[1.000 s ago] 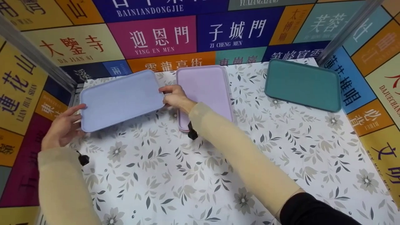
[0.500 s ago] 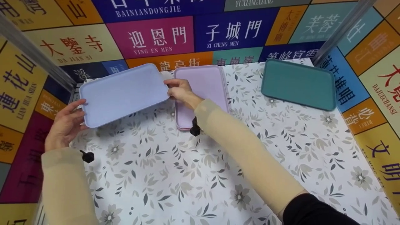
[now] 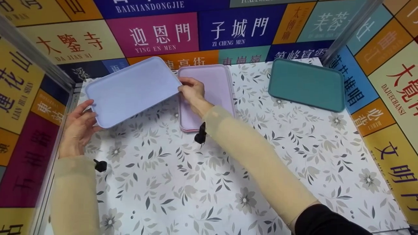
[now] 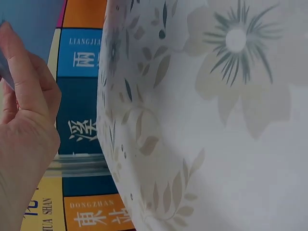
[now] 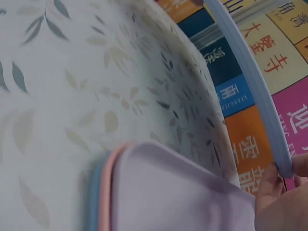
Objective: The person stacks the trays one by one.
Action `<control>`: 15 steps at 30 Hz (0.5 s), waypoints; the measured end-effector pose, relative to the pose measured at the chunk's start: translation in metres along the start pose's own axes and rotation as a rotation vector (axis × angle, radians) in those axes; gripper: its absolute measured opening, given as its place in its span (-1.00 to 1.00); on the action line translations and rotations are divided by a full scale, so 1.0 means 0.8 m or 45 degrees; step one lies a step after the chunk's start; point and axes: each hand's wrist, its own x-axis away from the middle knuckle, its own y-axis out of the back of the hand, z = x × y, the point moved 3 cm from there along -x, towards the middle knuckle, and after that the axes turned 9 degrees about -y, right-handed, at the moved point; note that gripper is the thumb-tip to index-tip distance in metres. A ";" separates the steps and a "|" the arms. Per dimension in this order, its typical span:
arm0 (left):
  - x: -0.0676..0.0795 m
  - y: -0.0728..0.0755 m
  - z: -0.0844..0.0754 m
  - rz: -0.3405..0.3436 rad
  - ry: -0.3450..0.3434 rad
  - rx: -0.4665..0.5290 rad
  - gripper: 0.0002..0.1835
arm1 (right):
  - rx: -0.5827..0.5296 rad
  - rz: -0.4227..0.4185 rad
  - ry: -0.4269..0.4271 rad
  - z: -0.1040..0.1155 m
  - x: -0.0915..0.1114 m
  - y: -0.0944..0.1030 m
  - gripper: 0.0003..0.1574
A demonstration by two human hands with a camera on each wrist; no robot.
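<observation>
Both hands hold a light blue tray [image 3: 134,91] tilted above the table. My left hand [image 3: 78,125] grips its left short end, fingers on the rim and part of the hand hidden behind it. At the right end, my right hand [image 3: 193,93] pinches the edge between thumb and fingers. Below that hand lies a lilac tray [image 3: 209,73]. In the right wrist view the lilac tray [image 5: 173,192] tops a stack, with a pink tray [image 5: 109,192] and a blue tray [image 5: 95,197] showing under it. The raised tray [image 5: 255,82] appears there edge-on.
A dark green tray [image 3: 307,85] lies at the back right of the table. A floral white cloth [image 3: 196,182] covers the table. Printed panels [image 3: 152,34] stand along the back and both sides, with metal posts [image 3: 351,31] at the corners.
The light blue tray has risen off the table and shifted right, tilting more, with its right end higher. Both hands have moved with it. The lilac and green trays stay on the table.
</observation>
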 end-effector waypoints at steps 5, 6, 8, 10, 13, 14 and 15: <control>0.003 -0.010 0.009 -0.043 -0.032 0.005 -0.57 | -0.230 -0.031 0.028 -0.021 0.021 -0.016 -0.30; 0.003 -0.013 0.011 -0.050 -0.035 0.001 -0.57 | -0.228 -0.056 0.033 -0.025 0.027 -0.020 -0.23; 0.005 -0.019 0.015 -0.055 -0.041 0.000 -0.57 | -0.223 -0.112 0.037 -0.032 0.041 -0.028 -0.08; 0.007 -0.028 0.019 -0.059 -0.052 -0.004 -0.57 | -0.161 -0.189 0.032 -0.039 0.054 -0.037 0.07; 0.008 -0.042 0.026 -0.064 -0.076 0.001 -0.57 | -0.088 -0.260 0.023 -0.049 0.075 -0.049 0.23; 0.008 -0.046 0.028 -0.061 -0.084 -0.001 -0.57 | -0.062 -0.280 0.025 -0.051 0.081 -0.053 0.25; 0.007 -0.050 0.030 -0.056 -0.090 0.000 -0.56 | -0.039 -0.291 0.027 -0.054 0.087 -0.057 0.27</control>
